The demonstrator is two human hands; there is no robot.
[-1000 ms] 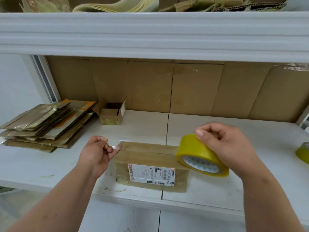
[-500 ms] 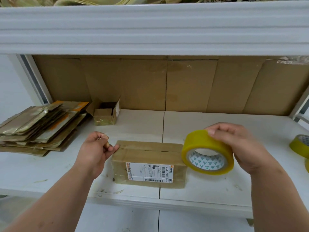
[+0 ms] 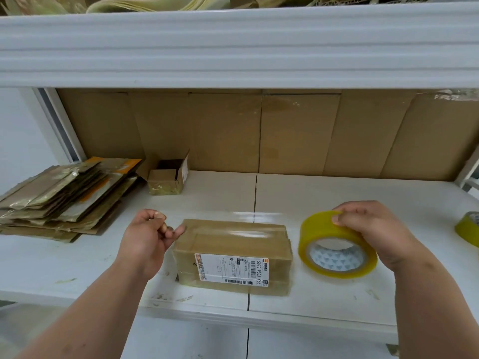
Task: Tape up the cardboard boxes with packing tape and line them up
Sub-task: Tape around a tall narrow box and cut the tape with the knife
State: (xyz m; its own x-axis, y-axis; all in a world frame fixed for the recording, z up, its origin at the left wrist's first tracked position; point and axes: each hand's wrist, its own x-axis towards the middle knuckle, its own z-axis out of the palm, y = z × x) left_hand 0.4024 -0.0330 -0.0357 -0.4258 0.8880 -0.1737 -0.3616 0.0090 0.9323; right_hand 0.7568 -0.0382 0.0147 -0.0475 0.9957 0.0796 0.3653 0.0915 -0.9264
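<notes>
Since the earlier frames the right hand (image 3: pixel 373 234) has carried the yellow roll of clear packing tape (image 3: pixel 337 246) off to the right, from over the box's right end to well clear of it, and a glossy strip of tape (image 3: pixel 246 218) now spans the gap between the hands.

Its free end is pinched between thumb and curled fingers of the left hand (image 3: pixel 147 237), just at the left end of the brown rectangular cardboard box with a white shipping label (image 3: pixel 232 251). The right hand grips the roll from above, fingertips over its rim, the roll's lower edge seemingly close to the white counter (image 3: pixel 337 200); whether it touches is hard to tell.

That box sits near the counter's front edge, between the two hands, its long axis running left to right. The stretched strip lies parallel to that axis, hanging just above the box's top and slightly toward its far edge. The coming move, I judge, is to lower the strip onto the top seam: the left hand is nearer and would anchor its end first.

A small open cardboard box (image 3: pixel 168 180) and a stack of flattened cartons (image 3: pixel 64 193) wait further back on the left.
</notes>
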